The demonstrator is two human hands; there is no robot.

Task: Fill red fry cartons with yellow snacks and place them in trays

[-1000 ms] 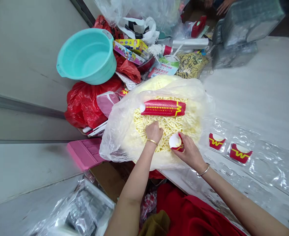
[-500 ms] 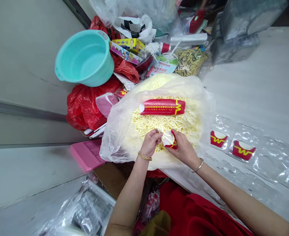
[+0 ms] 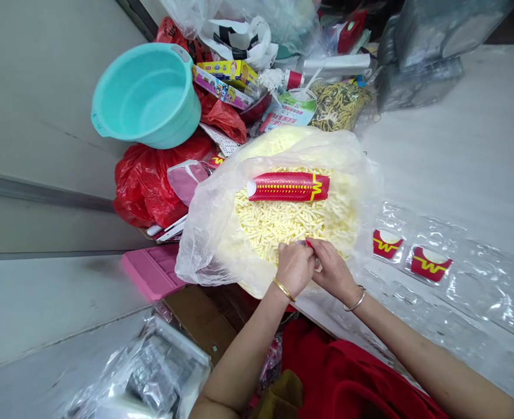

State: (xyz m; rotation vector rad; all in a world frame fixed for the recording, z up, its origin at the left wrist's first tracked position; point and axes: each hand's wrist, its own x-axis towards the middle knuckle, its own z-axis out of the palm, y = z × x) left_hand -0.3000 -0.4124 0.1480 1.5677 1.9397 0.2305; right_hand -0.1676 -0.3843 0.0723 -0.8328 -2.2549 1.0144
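Note:
My left hand (image 3: 296, 266) and my right hand (image 3: 333, 272) meet over the near edge of a clear plastic bag (image 3: 199, 233) full of pale yellow stick-shaped pieces (image 3: 278, 224). The fingers of my right hand are closed on a small red fry carton (image 3: 309, 242), of which just a red sliver shows. Bent against the carton, the fingers of my left hand are closed, and what they hold is hidden. A nested stack of red fry cartons (image 3: 289, 187) with a yellow zigzag lies on the pieces, beyond both hands.
To the right, a clear plastic blister sheet (image 3: 475, 291) holds two red cartons (image 3: 431, 264). A turquoise basin (image 3: 147, 99) sits on red bags (image 3: 147, 186) at the left, near a pink tray (image 3: 152, 270). Boxes (image 3: 226, 81) and a bag of greenish strands (image 3: 339, 105) lie at the back.
My left hand has moved right and turned over the carton, up against my right hand. The carton's white inside, visible before, is now covered. The view has shifted slightly.

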